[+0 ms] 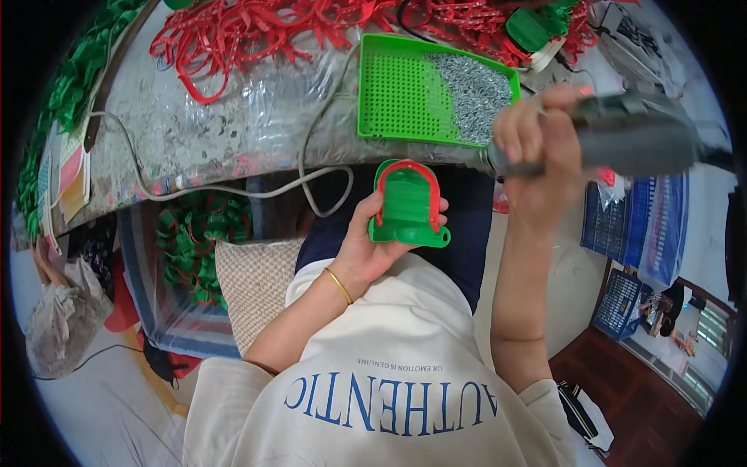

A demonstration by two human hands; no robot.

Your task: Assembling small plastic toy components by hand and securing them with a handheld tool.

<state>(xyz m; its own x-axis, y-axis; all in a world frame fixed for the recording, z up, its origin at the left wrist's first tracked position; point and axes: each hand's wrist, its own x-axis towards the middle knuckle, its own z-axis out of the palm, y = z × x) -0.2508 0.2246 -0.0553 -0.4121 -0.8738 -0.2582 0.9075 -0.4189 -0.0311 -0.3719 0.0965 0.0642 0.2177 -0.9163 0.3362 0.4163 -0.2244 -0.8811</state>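
My left hand (pixel 369 245) is closed around a green plastic scoop-shaped piece (pixel 407 204) in front of my body. A red curved handle (pixel 434 187) arches over the piece, its ends at the two sides. A small loop with a hole juts from the green piece's lower right corner. Raised at the right, my right hand (pixel 541 144) grips a dark grey cylindrical electric screwdriver (pixel 634 140), which lies roughly level and is smeared by motion. Its narrow end points left, toward the tray's corner; the tip is too blurred to make out.
A green perforated tray (pixel 401 93) on the bench holds many small silver screws (pixel 476 92). Red straps (pixel 264 35) are heaped behind it. A grey cable (pixel 303 148) loops over the bench edge. At the left stands a blue-rimmed bin (pixel 144 311) with green-and-red pieces; another person's hand (pixel 48 265) shows beyond.
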